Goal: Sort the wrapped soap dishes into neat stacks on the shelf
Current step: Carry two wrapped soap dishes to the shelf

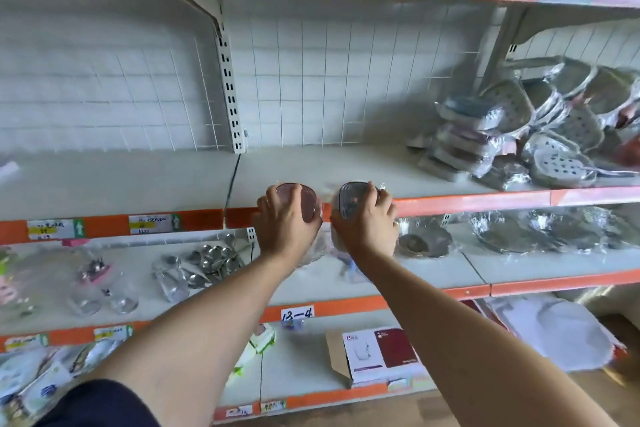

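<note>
Both hands hover at the shelf's front edge (pixel 467 202): the left hand (pixel 285 218) grasps a pink soap dish (pixel 304 199), the right hand (pixel 367 224) a grey soap dish (pixel 348 199), each tilted upright. The pile of dishes (pixel 512 142) lies further right, nearer the right hand.

A: Both arms?
B: Yes, bare forearms reach forward side by side, a dark sleeve on the left upper arm.
A: Left hand (pixel 284 218)?
B: Back up, fingers curled over a wrapped pink dish (pixel 304 200).
A: Right hand (pixel 367 222)?
B: Same pose, fingers curled around a wrapped grey dish (pixel 348 199). Hands just beside each other, level.
</note>
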